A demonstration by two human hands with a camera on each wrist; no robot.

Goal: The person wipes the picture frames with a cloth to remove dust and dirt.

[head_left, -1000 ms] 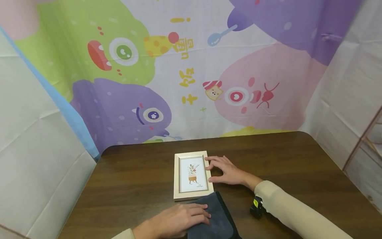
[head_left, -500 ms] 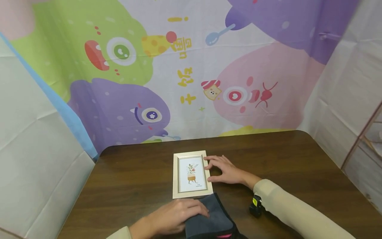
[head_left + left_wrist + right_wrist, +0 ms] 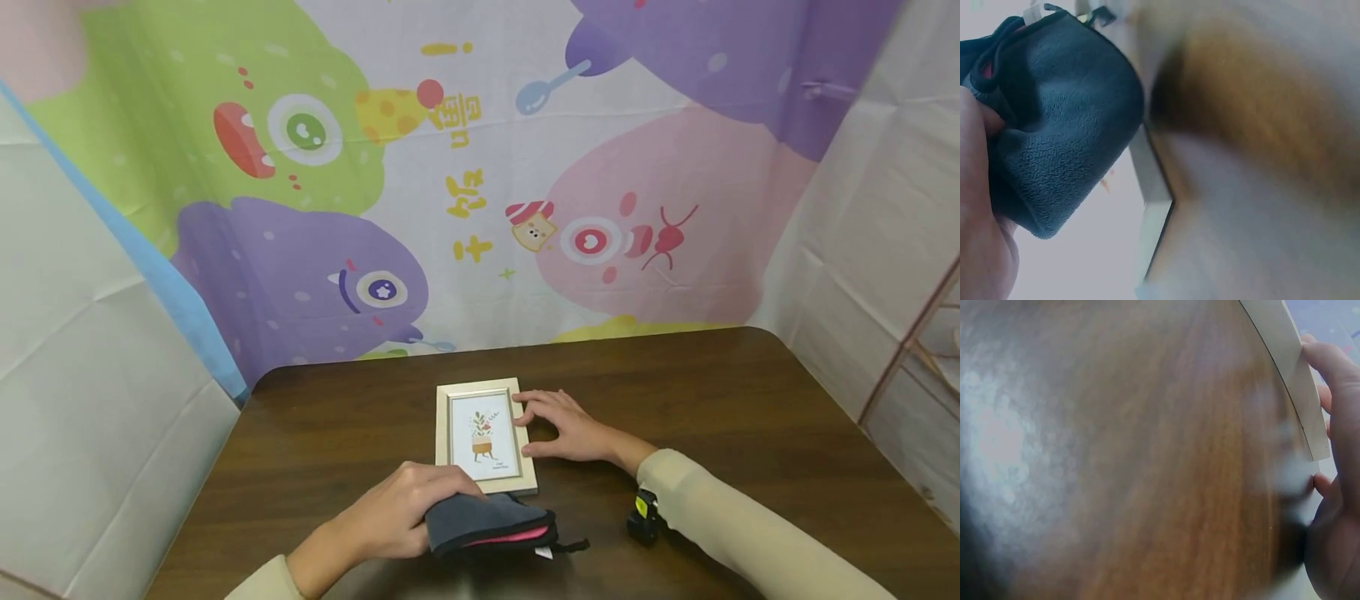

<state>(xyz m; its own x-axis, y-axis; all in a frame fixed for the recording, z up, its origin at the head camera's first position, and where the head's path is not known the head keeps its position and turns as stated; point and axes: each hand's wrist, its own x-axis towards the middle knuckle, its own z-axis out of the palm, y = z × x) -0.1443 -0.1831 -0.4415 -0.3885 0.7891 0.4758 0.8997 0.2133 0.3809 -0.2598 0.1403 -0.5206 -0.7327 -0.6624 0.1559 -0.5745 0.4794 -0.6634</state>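
Note:
A cream picture frame (image 3: 530,473) lies face up on the brown table, with a print of a potted plant inside it. My left hand (image 3: 397,510) grips a folded dark grey cloth (image 3: 480,523) just over the frame's near edge. Black trim, a strip of pink, a white tag and a black loop show on the cloth. Soft, fuzzy pile covers the cloth (image 3: 1066,119) in the left wrist view. My right hand (image 3: 573,429) touches the frame's right side with its fingertips, the thumb lower down. The cloth hides part of the frame's near left corner.
A brown wooden table (image 3: 322,433) carries everything. Behind it hangs a sheet printed with cartoon monsters (image 3: 480,167). White cloth walls (image 3: 862,225) stand at both sides. A small black device with a yellow mark (image 3: 642,515) sits at my right wrist.
My left hand has lifted the cloth off the table and swung it to the left, with its pink side now showing at the edge. My right hand has stayed at the frame.

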